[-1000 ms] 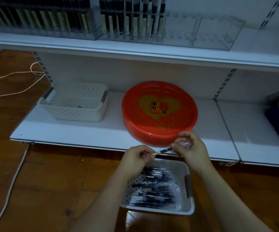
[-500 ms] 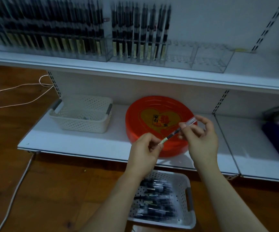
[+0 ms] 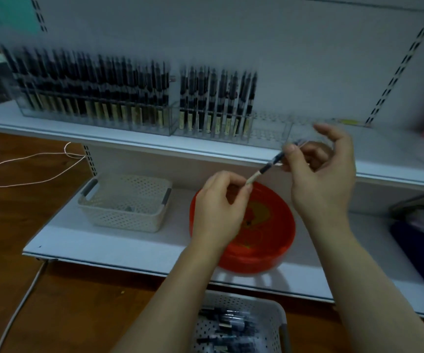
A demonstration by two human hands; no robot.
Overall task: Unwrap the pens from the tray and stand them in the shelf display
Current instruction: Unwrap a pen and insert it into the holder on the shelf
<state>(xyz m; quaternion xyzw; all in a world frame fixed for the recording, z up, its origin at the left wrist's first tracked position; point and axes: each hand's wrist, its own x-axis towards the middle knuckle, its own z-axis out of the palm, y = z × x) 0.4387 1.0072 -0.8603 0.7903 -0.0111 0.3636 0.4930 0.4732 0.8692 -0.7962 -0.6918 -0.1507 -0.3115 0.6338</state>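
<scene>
I hold one pen (image 3: 269, 167) slanting between my hands, in front of the upper shelf (image 3: 129, 142). My left hand (image 3: 220, 212) pinches its pale lower end; my right hand (image 3: 320, 174) pinches the upper part between thumb and forefinger, the other fingers spread loose. Whether wrapper remains on it, I cannot tell through the blur. On the upper shelf stands the clear display rack (image 3: 99, 98), full of upright dark pens at left, its right compartments bare. The lower white shelf (image 3: 129, 250) bears a white perforated basket (image 3: 127, 202) and a round red tray (image 3: 262, 240). Below, on the brown wooden floor (image 3: 7, 225), sits the pen tray (image 3: 244, 324), beside a looped cord (image 3: 27, 169).
</scene>
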